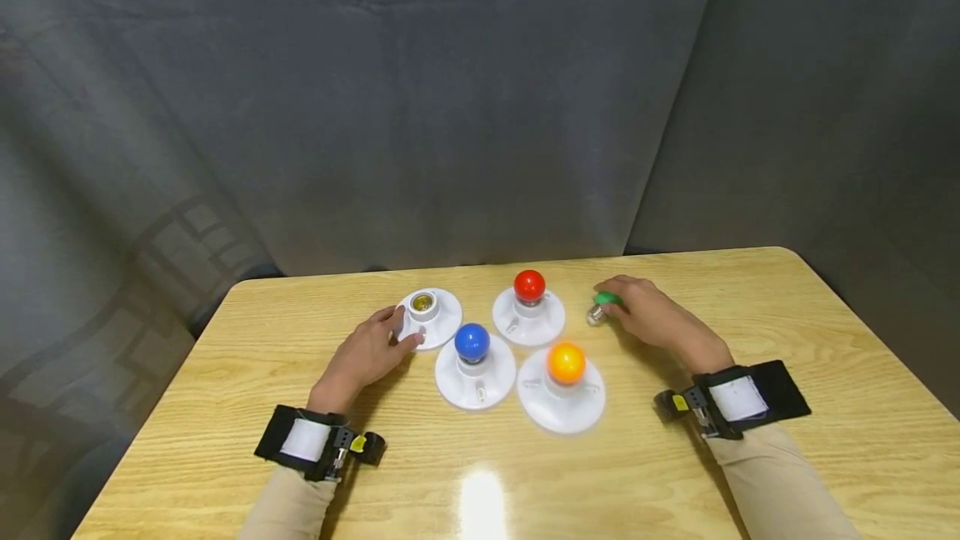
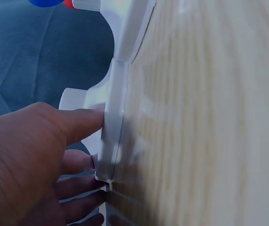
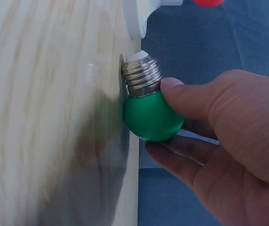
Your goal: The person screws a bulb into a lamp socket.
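My right hand (image 1: 651, 313) holds a green light bulb (image 3: 154, 117) between thumb and fingers, low over the wooden table. Its silver screw base points away from the palm, towards the lamp holders. On the left, my left hand (image 1: 369, 354) grips the rim of a white round lamp holder (image 1: 442, 325) with thumb and index finger; no bulb sits in this holder's brass-coloured socket (image 1: 423, 303). Between the hands, a blue bulb (image 1: 472, 342), a red bulb (image 1: 529, 286) and an orange bulb (image 1: 566, 363) stand upright, each in its own white holder.
The light wooden table (image 1: 247, 407) carries everything, its far edge close to a grey curtain (image 1: 450, 107). The holders stand close together in the middle. Each wrist wears a black strap with a small camera.
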`<state>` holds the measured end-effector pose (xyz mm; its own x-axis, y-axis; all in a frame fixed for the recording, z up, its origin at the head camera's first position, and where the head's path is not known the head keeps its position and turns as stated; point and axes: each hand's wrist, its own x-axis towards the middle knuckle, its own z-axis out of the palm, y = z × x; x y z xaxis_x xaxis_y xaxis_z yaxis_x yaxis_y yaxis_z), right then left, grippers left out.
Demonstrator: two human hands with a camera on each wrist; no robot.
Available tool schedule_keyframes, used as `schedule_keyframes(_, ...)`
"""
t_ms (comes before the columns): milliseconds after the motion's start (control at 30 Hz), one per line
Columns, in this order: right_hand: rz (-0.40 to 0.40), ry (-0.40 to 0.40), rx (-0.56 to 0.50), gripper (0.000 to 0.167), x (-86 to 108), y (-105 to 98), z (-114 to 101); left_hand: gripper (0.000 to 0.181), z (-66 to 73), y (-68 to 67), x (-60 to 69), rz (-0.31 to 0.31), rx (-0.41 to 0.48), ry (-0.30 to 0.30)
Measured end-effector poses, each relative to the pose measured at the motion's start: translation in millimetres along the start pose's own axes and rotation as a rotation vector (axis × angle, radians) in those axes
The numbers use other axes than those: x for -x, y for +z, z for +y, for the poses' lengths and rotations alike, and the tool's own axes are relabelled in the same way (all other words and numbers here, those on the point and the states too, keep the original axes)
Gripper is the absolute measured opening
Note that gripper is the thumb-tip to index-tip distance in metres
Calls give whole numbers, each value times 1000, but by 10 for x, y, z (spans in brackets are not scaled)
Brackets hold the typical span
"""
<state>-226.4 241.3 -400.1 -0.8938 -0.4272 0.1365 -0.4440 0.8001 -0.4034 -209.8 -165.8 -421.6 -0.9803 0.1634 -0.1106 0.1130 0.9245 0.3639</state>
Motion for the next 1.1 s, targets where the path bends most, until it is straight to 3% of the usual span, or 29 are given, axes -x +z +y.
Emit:
schedule_keyframes(433, 21, 27, 0, 29, -27, -10, -58, 72, 7, -37, 24, -25, 32, -46)
schedule_keyframes(633, -4, 71, -4, 31, -38, -24, -92, 72, 4, -48, 44, -30, 48, -50)
schedule_keyframes(1100, -4, 69, -4, 30, -13, -34, -66, 72, 52, -62, 55, -53, 72, -51)
